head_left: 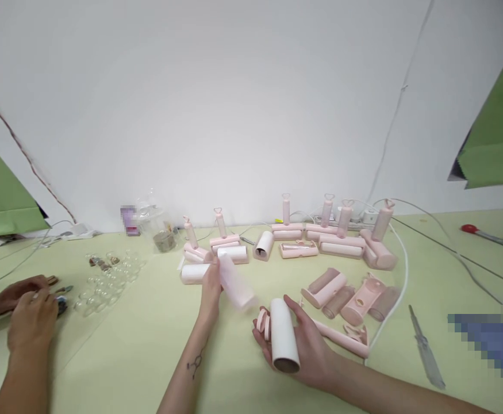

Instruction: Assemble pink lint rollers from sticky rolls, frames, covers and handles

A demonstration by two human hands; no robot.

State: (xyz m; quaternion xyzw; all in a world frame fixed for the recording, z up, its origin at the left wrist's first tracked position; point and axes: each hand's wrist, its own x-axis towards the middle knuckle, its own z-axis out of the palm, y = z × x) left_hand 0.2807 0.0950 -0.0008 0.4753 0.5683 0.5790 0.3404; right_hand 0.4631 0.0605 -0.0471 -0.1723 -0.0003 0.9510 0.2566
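Observation:
My left hand (211,290) is closed around the upper end of a pale, translucent pink sleeve (237,286), which is smeared by motion. In my right hand (314,348) lies a white roll (283,330) with a hollow cardboard core facing me. The same hand holds small pink round pieces (263,323) by its fingertips, left of the roll. More white rolls (195,273) lie just beyond my left hand. Right of my right hand are pink half-shell casings (325,287), translucent pink covers (340,302) and a long pink part (341,338).
Pink roller units with upright handles (345,219) line the back by the wall. White cables (402,276) cross the right side, near a knife-like tool (426,351) and red-handled scissors (492,236). At left, another person's hands (31,316) work beside a clear domed tray (108,284).

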